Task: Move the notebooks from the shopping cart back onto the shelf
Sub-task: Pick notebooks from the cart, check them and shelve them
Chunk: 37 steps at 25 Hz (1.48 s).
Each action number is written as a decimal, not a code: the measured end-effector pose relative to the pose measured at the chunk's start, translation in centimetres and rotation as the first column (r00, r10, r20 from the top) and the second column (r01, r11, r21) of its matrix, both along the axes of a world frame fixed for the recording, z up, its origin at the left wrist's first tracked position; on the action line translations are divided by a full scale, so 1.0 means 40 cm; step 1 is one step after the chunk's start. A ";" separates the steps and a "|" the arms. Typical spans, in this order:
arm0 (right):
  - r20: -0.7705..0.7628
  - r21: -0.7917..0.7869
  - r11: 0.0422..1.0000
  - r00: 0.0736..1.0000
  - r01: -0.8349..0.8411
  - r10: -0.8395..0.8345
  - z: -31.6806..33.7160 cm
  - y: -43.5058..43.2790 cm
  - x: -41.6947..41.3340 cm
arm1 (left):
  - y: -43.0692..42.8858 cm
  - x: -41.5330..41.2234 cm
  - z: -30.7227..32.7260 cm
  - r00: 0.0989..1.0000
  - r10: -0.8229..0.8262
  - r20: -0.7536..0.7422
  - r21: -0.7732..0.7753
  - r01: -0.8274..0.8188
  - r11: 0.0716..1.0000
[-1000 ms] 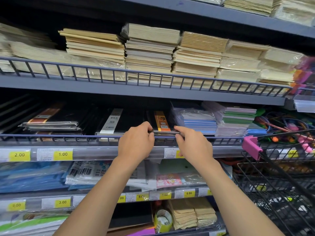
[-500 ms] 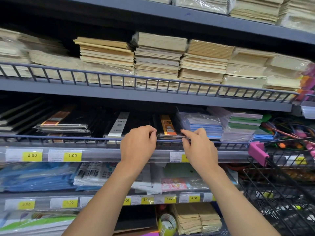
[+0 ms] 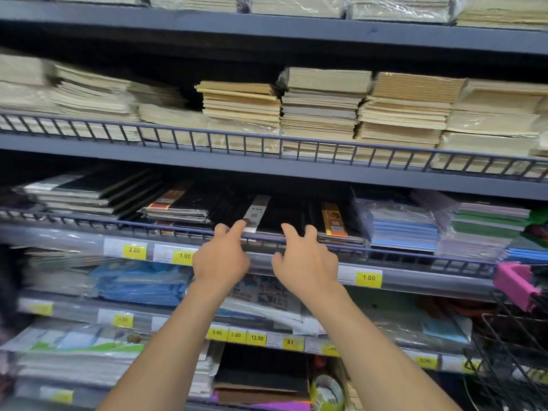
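A black notebook with a white band point(image 3: 277, 213) lies flat on the middle shelf point(image 3: 267, 170), behind the wire rail point(image 3: 178, 228). My left hand point(image 3: 221, 258) is at the rail just below it, index finger stretched out and touching the band's lower end. My right hand point(image 3: 305, 261) hovers at the rail to the right, fingers spread, holding nothing. Beside it lies a black notebook with an orange band point(image 3: 333, 222). The shopping cart point(image 3: 516, 330), black wire with a pink handle, shows at the lower right; what it contains is hidden.
Stacks of beige notebooks point(image 3: 320, 108) fill the shelf above. Blue wrapped notebooks point(image 3: 400, 229) and green ones point(image 3: 489, 223) sit to the right on the middle shelf. Yellow price tags point(image 3: 368, 277) line the shelf edges. A tape roll point(image 3: 327, 393) lies below.
Both hands have shifted left along the rail, from around the orange-banded notebook to the white-banded one. Their curled fingers have spread apart. My view has swung left.
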State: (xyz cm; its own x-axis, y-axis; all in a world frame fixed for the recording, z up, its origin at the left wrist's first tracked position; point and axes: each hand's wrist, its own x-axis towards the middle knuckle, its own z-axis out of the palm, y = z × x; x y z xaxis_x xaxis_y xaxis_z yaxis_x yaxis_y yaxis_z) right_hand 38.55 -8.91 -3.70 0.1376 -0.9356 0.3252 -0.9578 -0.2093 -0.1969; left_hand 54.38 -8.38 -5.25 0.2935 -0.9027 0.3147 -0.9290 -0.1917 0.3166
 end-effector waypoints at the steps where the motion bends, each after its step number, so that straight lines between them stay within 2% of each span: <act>1: -0.034 0.042 0.999 0.999 0.023 -0.021 0.000 -0.004 0.006 | 0.000 0.001 -0.009 1.000 -0.008 0.015 -0.004 0.008 1.000; 4: -0.057 0.101 0.995 0.998 0.026 -0.020 0.000 -0.020 0.007 | -0.013 0.007 -0.005 0.999 -0.044 -0.008 0.002 0.044 0.999; 9: 0.026 0.110 0.994 1.000 -0.014 0.011 0.002 -0.040 -0.006 | -0.017 0.018 0.008 0.992 -0.121 -0.029 0.054 0.122 0.991; 12: 0.131 0.124 0.991 0.991 -0.049 0.032 -0.001 -0.051 -0.013 | -0.020 0.038 0.019 0.982 -0.174 -0.079 0.044 0.178 0.983; 14: 0.239 0.144 0.987 0.970 -0.069 0.033 -0.009 -0.048 -0.009 | -0.011 0.055 0.023 0.962 -0.216 -0.169 -0.028 0.214 0.976; 16: 0.315 0.159 0.984 0.949 -0.079 0.025 -0.020 -0.037 0.000 | 0.000 0.074 0.026 0.953 -0.237 -0.188 -0.081 0.225 0.971; 20: 0.320 0.087 0.996 0.948 -0.030 0.000 -0.045 -0.021 0.014 | 0.000 0.094 0.012 0.970 -0.241 -0.028 -0.094 0.238 0.967; 25: 0.313 -0.039 0.996 0.948 0.074 -0.058 -0.086 -0.017 0.034 | -0.028 0.126 -0.017 0.958 -0.276 0.079 -0.147 0.285 0.947; 32: 0.317 -0.078 0.981 0.937 0.179 -0.146 -0.091 -0.007 0.059 | -0.060 0.163 -0.035 0.919 -0.380 0.102 -0.260 0.394 0.882; 37: 0.258 -0.042 0.978 0.948 0.203 -0.185 -0.074 0.021 0.078 | -0.043 0.165 -0.026 0.898 -0.402 0.180 -0.203 0.434 0.878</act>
State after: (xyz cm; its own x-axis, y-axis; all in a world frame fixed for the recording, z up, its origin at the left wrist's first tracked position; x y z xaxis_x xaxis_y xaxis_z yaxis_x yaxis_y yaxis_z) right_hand 41.69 -8.07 -6.64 -0.1385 -0.9108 0.3889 -0.9025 -0.0456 -0.4284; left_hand 60.99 -10.11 -6.31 -0.1526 -0.8284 0.5390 -0.9413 0.2880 0.1761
